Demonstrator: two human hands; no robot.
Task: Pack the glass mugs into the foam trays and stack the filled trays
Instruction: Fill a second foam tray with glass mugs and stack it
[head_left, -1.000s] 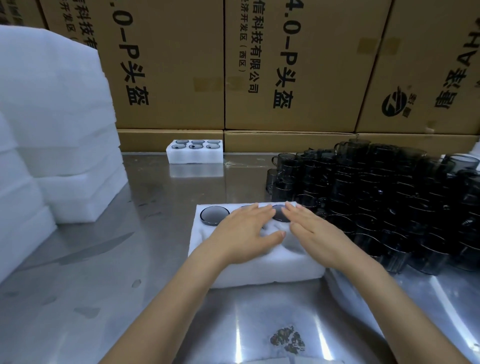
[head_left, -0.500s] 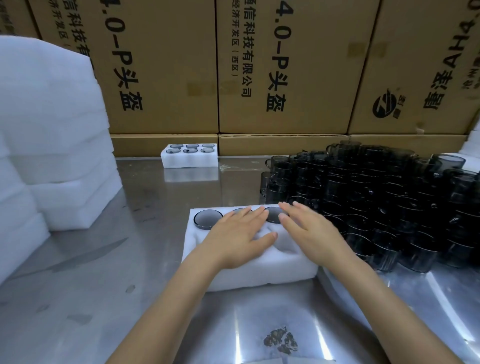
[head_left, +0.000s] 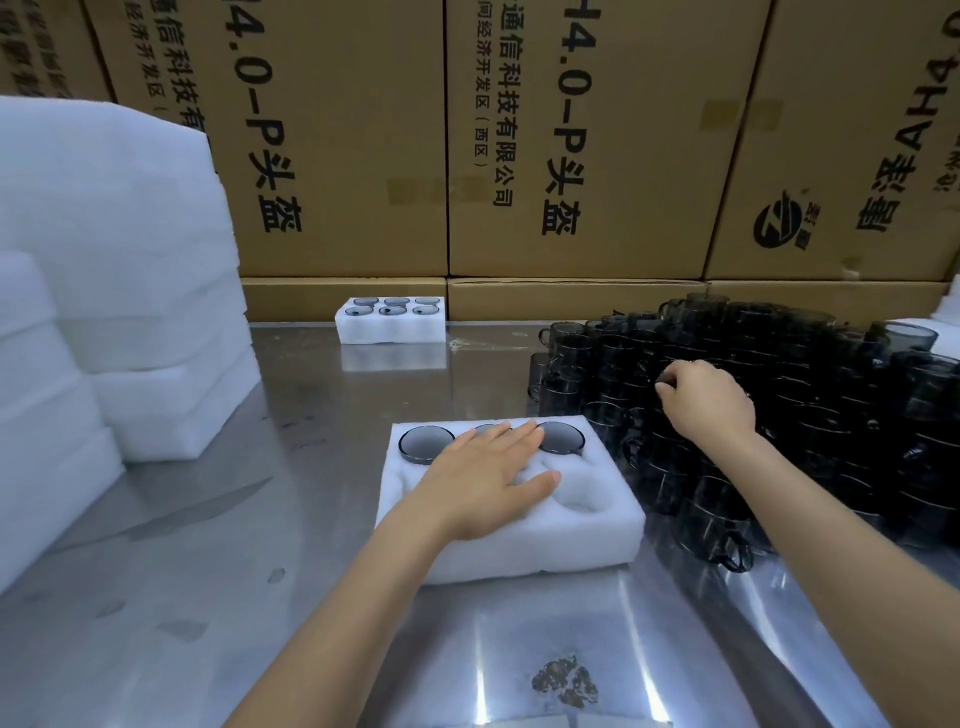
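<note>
A white foam tray lies on the steel table in front of me. Its far row holds three dark glass mugs, seen as round bases; the near pockets hold nothing. My left hand rests flat on the tray, fingers straight, partly covering the middle mug. To the right stands a dense pile of dark glass mugs. My right hand reaches into that pile with its fingers curled on a mug; the grip itself is partly hidden.
A filled foam tray sits at the far edge of the steel table. Tall stacks of white foam trays stand at the left. Cardboard boxes wall off the back. A dark stain marks the table near me.
My right hand left the tray and moved right and away into the mug pile, curling its fingers on a mug. My left hand stayed flat on the tray.
</note>
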